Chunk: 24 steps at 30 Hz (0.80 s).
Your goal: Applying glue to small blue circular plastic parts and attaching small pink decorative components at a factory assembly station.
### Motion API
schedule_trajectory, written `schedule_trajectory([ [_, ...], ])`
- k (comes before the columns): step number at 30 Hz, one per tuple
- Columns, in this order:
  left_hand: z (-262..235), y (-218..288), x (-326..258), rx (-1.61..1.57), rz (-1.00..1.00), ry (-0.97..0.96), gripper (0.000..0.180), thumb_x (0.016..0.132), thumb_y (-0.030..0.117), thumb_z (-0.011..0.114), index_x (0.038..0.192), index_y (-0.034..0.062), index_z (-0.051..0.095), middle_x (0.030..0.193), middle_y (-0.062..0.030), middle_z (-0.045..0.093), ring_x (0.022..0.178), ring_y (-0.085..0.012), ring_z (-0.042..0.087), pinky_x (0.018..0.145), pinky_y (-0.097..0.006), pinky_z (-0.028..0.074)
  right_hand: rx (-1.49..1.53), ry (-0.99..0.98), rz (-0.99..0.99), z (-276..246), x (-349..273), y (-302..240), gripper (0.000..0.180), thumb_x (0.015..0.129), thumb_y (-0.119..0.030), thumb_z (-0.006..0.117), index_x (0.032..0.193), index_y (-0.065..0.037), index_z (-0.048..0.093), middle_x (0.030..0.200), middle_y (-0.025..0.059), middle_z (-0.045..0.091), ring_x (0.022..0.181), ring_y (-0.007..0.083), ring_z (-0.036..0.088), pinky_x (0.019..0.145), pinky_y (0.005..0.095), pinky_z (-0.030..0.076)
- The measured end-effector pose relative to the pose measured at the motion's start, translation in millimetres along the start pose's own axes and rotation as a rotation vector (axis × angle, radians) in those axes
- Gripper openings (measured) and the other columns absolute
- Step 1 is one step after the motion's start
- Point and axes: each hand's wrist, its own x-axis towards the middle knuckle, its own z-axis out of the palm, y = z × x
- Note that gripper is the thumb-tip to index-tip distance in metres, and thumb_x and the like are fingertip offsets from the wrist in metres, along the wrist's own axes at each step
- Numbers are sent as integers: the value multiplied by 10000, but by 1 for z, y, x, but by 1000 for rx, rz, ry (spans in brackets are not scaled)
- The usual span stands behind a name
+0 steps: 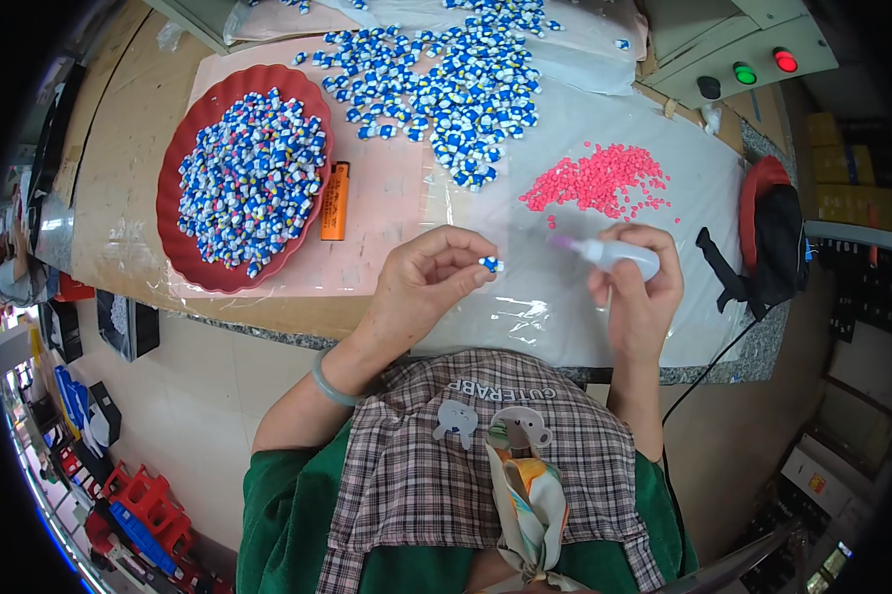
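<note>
Between the thumb and fingertips of my left hand (428,280) is a small blue-and-white figurine (491,264). My right hand (644,287) grips a white squeeze bottle (619,257) with a purplish nozzle (563,242), which points left toward the figurine but stays apart from it. Beyond the bottle, small pink pieces (604,180) lie scattered on the pale table sheet. A big heap of blue-and-white figurines (476,94) spreads across the far middle. On the left, a red scalloped bowl (173,163) holds many more of them, some with pink and yellow spots.
An orange cylindrical object (335,202) lies beside the bowl. At the far right stands a grey box (753,59) with green and red lit buttons. A black cloth item (775,243) rests by a red rim at the table's right end, near a cable (708,366).
</note>
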Motion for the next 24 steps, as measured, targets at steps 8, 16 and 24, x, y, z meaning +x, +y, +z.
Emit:
schedule_trajectory([
  [8, -2, -2, -2, -53, -14, 9, 215, 889, -16, 618, 1100, -39, 588, 1044, -77, 624, 959, -167, 644, 850, -269, 528, -2, -8, 295, -8, 13, 17, 249, 775, 29, 664, 973, -39, 530, 889, 45, 578, 742, 152, 600, 636, 261, 475],
  [16, -3, -5, -2, -41, -34, 0, 205, 891, -15, 615, 1091, -46, 587, 1039, -76, 619, 958, -147, 629, 902, -292, 527, -917, -58, -124, 12, 19, 25, 151, 755, -52, 727, 858, -23, 621, 795, 82, 621, 673, 199, 596, 625, 299, 469],
  [24, -4, -4, -3, -11, -51, -23, 203, 891, -11, 618, 1089, -46, 588, 1038, -81, 621, 964, -142, 628, 887, -275, 526, -1019, -78, -197, 20, 25, 29, 134, 757, -77, 717, 846, -16, 637, 820, 106, 638, 715, 280, 639, 638, 363, 496],
])
